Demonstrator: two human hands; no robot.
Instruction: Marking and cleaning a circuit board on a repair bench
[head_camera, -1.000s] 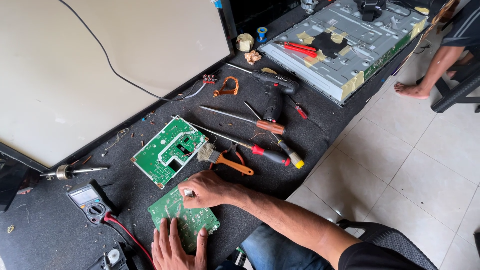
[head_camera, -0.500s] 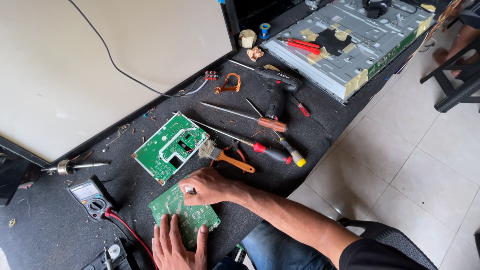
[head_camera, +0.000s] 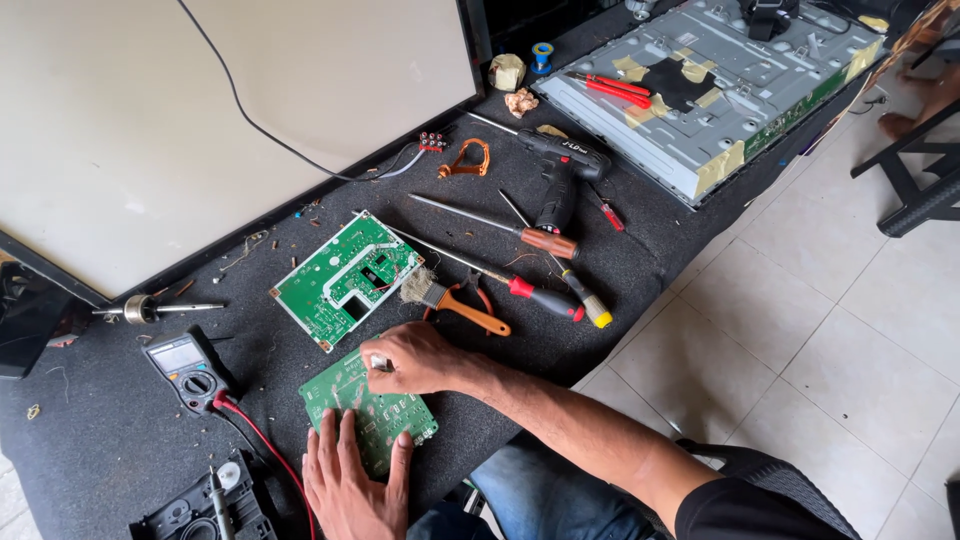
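Electronics repair workshop: circuit boards (head_camera: 347, 278), screwdrivers (head_camera: 497, 229), multimeter (head_camera: 188, 369).

Both of the person's forearms are bare to the wrist. The right hand (head_camera: 415, 358) and left hand (head_camera: 350, 480) wear no gloves, rings or watch. A black short sleeve (head_camera: 760, 510) covers the right upper arm, and the trousers (head_camera: 545, 495) look like blue denim.

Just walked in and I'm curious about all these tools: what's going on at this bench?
A person sits at a dark work mat, working on a small green circuit board. The left hand lies flat on the board's near edge, and the right hand presses a small metal part against its top edge. A second circuit board, a brush, screwdrivers, a cordless drill and a multimeter lie around them.
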